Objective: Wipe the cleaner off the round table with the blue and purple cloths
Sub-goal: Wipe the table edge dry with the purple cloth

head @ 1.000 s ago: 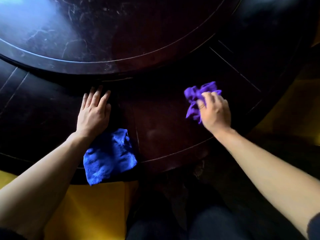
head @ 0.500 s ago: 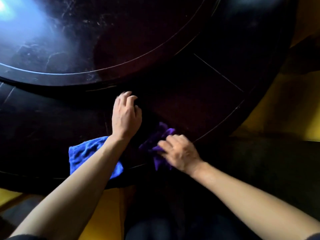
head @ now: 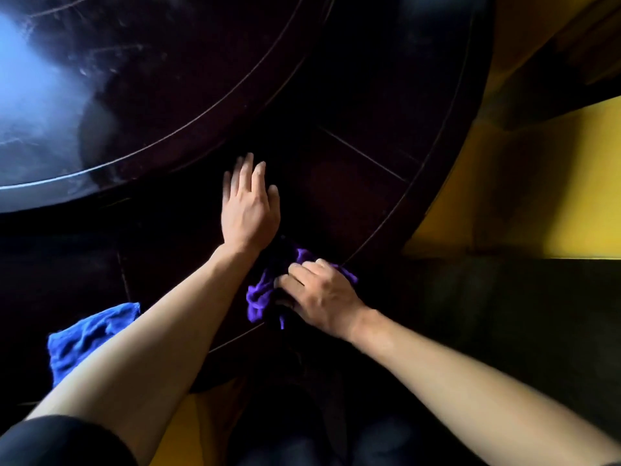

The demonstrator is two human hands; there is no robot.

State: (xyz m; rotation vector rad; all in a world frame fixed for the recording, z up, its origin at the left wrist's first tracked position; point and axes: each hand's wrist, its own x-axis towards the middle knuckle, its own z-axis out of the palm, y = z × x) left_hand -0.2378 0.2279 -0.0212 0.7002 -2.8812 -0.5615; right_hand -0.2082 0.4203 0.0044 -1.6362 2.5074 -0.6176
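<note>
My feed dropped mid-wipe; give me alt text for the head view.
The right hand presses a bunched purple cloth on the dark round table near its edge. The left hand lies flat and empty beside it; the blue cloth lies unheld under the left forearm.

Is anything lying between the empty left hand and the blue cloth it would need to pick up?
Nothing visible lies on the table between them. The left hand rests flat and empty; the blue cloth lies behind it near the table edge, partly covered by that arm's own forearm. The right hand grips the purple cloth.
</note>
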